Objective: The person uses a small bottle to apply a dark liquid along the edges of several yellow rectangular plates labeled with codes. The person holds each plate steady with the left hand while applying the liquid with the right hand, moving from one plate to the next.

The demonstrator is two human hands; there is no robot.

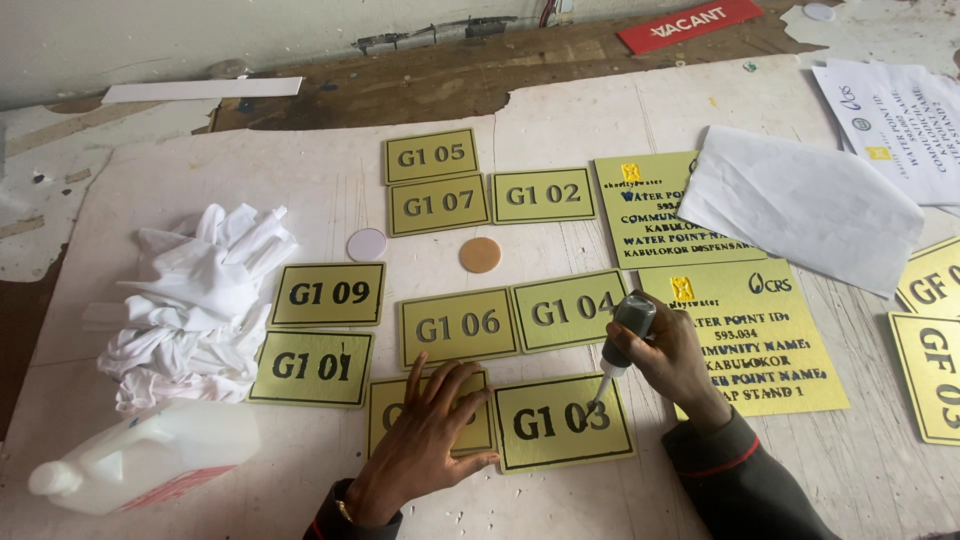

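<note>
Marker tip on a gold plate, low centre of frame

Right hand (672,352) grips one grey marker (622,340), touching the plate (563,421); left hand (432,425) lies flat, fingers spread, on the neighbouring plate (382,402). Eight small gold plates; two round discs (479,254) above; white cloth (200,300) at left

Wall (150,40): pale, scuffed, along the top edge.
Counter (330,190): white covering, peeling to bare brown wood at the back.
Light: soft, even.
</note>
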